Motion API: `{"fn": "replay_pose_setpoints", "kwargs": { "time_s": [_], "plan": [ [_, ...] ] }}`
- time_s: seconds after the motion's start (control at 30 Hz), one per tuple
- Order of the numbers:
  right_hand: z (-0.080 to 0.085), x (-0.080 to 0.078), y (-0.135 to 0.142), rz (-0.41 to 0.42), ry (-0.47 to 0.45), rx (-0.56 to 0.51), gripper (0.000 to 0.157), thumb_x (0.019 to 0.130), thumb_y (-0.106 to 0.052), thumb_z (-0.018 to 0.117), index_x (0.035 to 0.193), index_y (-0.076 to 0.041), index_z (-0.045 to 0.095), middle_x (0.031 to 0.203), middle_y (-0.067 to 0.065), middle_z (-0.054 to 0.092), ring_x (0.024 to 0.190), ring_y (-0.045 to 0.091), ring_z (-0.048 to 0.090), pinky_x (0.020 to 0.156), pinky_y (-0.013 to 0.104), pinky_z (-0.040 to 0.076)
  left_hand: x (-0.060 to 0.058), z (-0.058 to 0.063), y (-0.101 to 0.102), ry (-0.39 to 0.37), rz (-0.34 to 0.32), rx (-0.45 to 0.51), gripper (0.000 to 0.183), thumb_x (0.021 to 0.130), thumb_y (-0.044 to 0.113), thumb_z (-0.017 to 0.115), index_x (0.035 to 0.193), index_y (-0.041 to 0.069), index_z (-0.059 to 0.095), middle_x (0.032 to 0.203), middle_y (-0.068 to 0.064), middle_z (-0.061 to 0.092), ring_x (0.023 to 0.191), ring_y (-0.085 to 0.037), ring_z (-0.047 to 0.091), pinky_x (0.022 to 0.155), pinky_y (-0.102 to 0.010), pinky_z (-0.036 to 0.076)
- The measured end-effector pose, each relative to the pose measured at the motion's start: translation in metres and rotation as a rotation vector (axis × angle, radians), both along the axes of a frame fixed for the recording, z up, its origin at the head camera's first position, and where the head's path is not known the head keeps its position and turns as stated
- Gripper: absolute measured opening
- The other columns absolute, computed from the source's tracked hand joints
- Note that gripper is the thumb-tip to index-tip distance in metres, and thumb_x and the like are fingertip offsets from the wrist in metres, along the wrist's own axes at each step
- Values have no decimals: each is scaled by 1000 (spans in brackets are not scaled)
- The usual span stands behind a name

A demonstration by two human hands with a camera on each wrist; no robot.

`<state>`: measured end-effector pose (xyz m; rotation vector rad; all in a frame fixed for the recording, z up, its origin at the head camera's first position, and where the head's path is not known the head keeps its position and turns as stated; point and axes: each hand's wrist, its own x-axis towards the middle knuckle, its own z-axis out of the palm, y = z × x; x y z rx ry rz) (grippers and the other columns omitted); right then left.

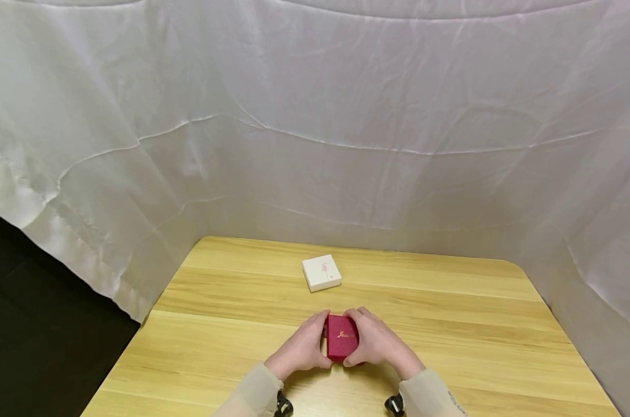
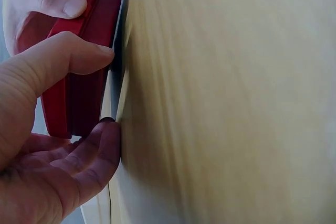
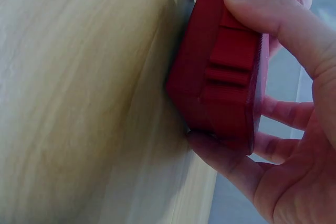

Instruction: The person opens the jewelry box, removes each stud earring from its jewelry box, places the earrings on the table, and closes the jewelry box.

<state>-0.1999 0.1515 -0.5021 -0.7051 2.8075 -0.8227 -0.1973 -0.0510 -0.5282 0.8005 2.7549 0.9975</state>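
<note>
Near the front of the table, a small red gift box [image 1: 341, 336] with gold script on its lid sits between both hands. A ribbon bow [image 3: 233, 51] shows on its near side in the right wrist view. My left hand [image 1: 307, 346] grips the box from the left, thumb [image 2: 86, 59] against the lower side and fingers reaching round the far side. From the right, my right hand [image 1: 377, 343] holds it, thumb [image 3: 254, 9] pressing the bow by the lid and fingers around the far edge. Partly, the fingers cover the lid.
A white square box [image 1: 320, 271] with pink lettering lies farther back on the wooden table [image 1: 450, 313]. Pale curtains [image 1: 346, 145] hang behind the table and along its sides. A dark area [image 1: 44, 324] lies beyond the left edge.
</note>
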Motion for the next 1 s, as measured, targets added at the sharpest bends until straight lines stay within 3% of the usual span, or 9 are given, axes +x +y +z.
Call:
{"fn": "replay_pose_setpoints", "kwargs": {
  "time_s": [0.27, 0.53, 1.0],
  "plan": [
    [1, 0, -1, 13, 14, 9, 85, 51, -26, 93, 123, -5, 54, 105, 2, 54, 85, 15, 53, 75, 38, 51, -1, 1, 0, 6, -10, -2, 100, 57, 10, 90, 141, -8, 39, 128, -14, 55, 115, -24, 54, 101, -37, 46],
    [5, -3, 0, 19, -37, 28, 87, 53, -24, 91, 128, -1, 54, 104, 4, 55, 84, 16, 53, 72, 37, 50, -3, -2, 1, 3, -19, 15, 93, 58, 8, 90, 137, -5, 42, 123, -9, 54, 112, -19, 53, 100, -33, 46],
    [5, 3, 1, 25, -13, -27, 87, 54, -24, 93, 128, -6, 51, 109, 2, 52, 91, 16, 53, 78, 38, 51, 0, 0, -2, -27, -10, 10, 101, 57, 8, 91, 142, -8, 37, 131, -14, 53, 118, -25, 52, 103, -38, 44]
  ]
}}
